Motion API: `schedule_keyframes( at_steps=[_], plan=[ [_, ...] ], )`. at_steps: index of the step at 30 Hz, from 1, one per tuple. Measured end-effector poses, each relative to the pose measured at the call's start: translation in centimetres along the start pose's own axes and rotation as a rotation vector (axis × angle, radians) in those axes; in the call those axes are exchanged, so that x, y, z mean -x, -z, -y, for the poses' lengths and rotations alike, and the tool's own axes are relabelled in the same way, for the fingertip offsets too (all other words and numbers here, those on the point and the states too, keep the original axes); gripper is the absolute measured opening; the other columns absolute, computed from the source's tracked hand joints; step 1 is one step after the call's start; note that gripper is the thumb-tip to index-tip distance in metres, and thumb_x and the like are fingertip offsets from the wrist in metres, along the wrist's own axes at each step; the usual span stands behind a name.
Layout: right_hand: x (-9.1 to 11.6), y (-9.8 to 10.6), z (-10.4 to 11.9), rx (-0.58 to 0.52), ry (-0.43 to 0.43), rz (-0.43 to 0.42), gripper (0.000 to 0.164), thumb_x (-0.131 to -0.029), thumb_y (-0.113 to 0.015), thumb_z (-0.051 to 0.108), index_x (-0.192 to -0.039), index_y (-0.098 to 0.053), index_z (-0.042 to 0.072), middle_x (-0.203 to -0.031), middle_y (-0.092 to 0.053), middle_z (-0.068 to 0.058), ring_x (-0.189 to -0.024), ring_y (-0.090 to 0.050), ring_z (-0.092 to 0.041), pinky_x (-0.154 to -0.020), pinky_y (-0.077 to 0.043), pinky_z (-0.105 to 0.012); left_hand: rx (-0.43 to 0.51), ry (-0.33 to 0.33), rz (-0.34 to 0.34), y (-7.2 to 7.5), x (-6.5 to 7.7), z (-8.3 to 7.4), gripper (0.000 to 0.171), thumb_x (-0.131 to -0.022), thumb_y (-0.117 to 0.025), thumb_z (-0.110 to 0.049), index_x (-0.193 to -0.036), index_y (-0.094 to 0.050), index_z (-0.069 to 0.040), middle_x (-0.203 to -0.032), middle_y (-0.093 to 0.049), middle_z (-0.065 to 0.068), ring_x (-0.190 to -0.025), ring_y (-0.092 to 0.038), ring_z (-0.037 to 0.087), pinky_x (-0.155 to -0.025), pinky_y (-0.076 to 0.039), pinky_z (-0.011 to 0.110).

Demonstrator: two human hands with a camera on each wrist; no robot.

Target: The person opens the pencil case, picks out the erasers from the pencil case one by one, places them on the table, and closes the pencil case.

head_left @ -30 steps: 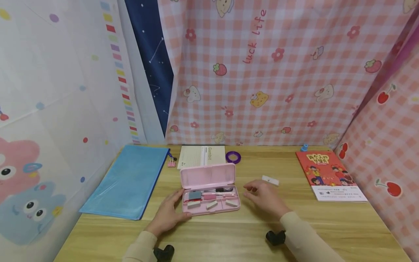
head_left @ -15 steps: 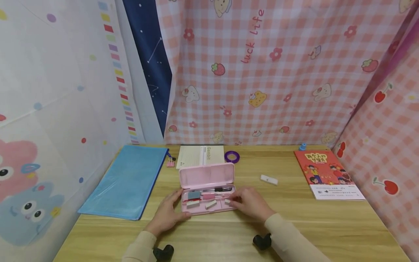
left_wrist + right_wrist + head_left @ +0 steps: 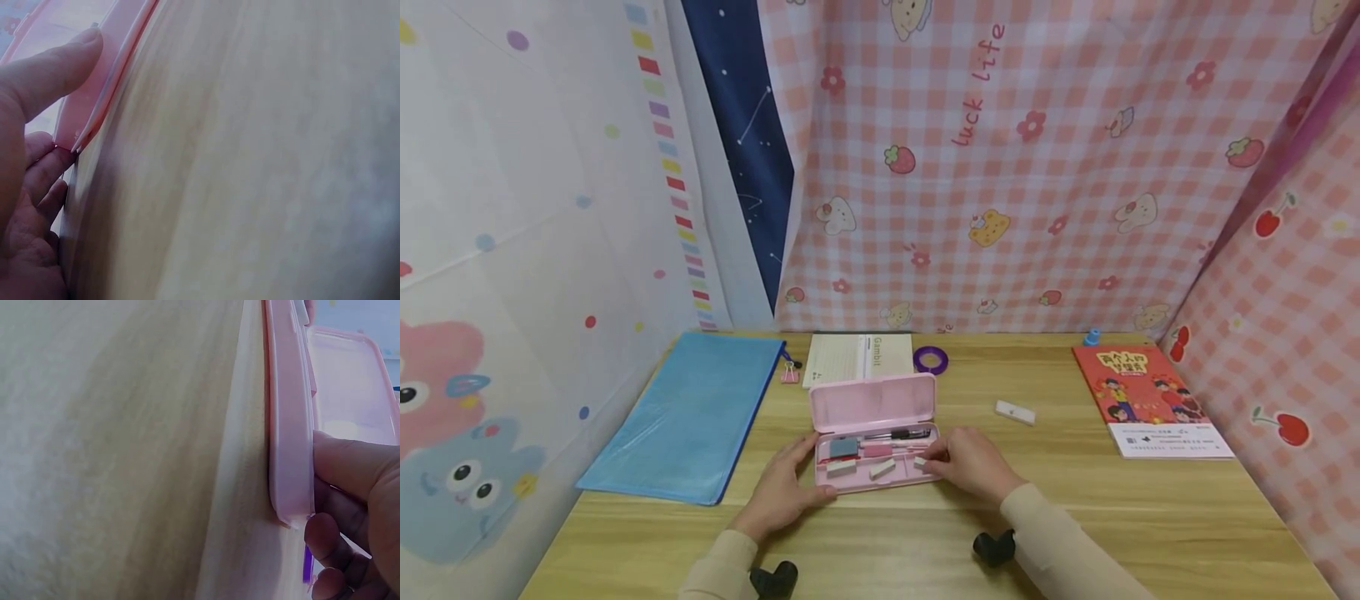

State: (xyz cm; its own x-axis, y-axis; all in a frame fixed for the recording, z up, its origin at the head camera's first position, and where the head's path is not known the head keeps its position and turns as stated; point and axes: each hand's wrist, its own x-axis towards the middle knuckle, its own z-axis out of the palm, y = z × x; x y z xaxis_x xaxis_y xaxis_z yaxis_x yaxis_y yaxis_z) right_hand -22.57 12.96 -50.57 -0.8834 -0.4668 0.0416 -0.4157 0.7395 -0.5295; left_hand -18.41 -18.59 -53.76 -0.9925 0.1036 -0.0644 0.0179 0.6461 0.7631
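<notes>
A pink pencil case (image 3: 874, 402) lies with its lid raised on the table. In its tray are a black pen (image 3: 910, 433), a grey-blue block (image 3: 843, 447), a pink piece (image 3: 876, 451) and small white erasers (image 3: 841, 468). My left hand (image 3: 782, 487) holds the case's left end, its thumb at the front corner in the left wrist view. At the right front compartment, my right hand (image 3: 973, 462) pinches an eraser (image 3: 920, 462) between thumb and forefinger. In the right wrist view that hand's thumb (image 3: 350, 464) reaches over the case wall, and the eraser is hidden.
Left of the case lies a blue folder (image 3: 688, 417). A pink binder clip (image 3: 790, 372), a notebook (image 3: 842, 357) and a purple tape roll (image 3: 931, 360) are behind it. Further right are a white block (image 3: 1015, 412), a red book (image 3: 1138, 387) and a small blue object (image 3: 1092, 337).
My right hand has moved left from beside the case into its right front compartment and taken hold of the eraser there. The left hand stays on the case's left end.
</notes>
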Motion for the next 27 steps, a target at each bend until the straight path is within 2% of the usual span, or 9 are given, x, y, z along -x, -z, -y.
schedule_keyframes(
  at_steps=[10,14,17,22,27],
  plan=[
    [0.4,-0.2,0.1,0.015,0.035,-0.041,0.012,-0.087,-0.073,0.025,-0.097,-0.078,0.02,-0.089,-0.072,0.009,-0.075,-0.059,-0.003,-0.067,-0.049,-0.025,-0.001,-0.015,-0.006,-0.1,0.2,0.1,0.098,-0.069,-0.084,-0.045,-0.149,-0.037,-0.015,-0.152,-0.032,0.021,-0.138,-0.027,0.043,-0.11,-0.024,0.06],
    [1.3,0.5,-0.2,-0.094,0.003,-0.073,0.015,-0.091,-0.068,0.023,-0.103,-0.076,0.02,-0.097,-0.071,0.009,-0.082,-0.06,-0.003,-0.072,-0.051,-0.024,-0.005,-0.029,-0.005,-0.3,0.2,0.0,0.097,-0.069,-0.084,-0.045,-0.149,-0.037,-0.014,-0.151,-0.032,0.021,-0.138,-0.027,0.043,-0.109,-0.024,0.06],
    [2.2,1.4,-0.8,-0.206,-0.063,-0.101,0.015,-0.092,-0.067,0.02,-0.105,-0.075,0.02,-0.101,-0.071,0.008,-0.083,-0.061,-0.006,-0.07,-0.052,-0.024,-0.008,-0.041,-0.006,-0.3,0.2,0.0,0.097,-0.07,-0.084,-0.045,-0.149,-0.037,-0.014,-0.151,-0.033,0.021,-0.137,-0.028,0.044,-0.109,-0.025,0.061],
    [3.5,3.0,-3.4,-0.285,-0.178,-0.118,0.016,-0.092,-0.066,0.02,-0.106,-0.074,0.021,-0.097,-0.07,0.008,-0.078,-0.058,-0.01,-0.065,-0.05,-0.025,-0.007,-0.032,-0.012,-0.1,0.2,0.0,0.097,-0.069,-0.084,-0.044,-0.149,-0.037,-0.015,-0.151,-0.033,0.02,-0.137,-0.028,0.043,-0.109,-0.025,0.06],
    [4.6,4.2,-6.9,-0.239,-0.231,-0.135,0.015,-0.093,-0.065,0.02,-0.106,-0.073,0.017,-0.1,-0.07,0.004,-0.086,-0.061,-0.01,-0.074,-0.051,-0.026,-0.011,-0.032,-0.015,0.0,0.2,0.1,0.098,-0.069,-0.084,-0.045,-0.149,-0.037,-0.015,-0.151,-0.033,0.02,-0.137,-0.028,0.043,-0.109,-0.025,0.06]
  ],
)
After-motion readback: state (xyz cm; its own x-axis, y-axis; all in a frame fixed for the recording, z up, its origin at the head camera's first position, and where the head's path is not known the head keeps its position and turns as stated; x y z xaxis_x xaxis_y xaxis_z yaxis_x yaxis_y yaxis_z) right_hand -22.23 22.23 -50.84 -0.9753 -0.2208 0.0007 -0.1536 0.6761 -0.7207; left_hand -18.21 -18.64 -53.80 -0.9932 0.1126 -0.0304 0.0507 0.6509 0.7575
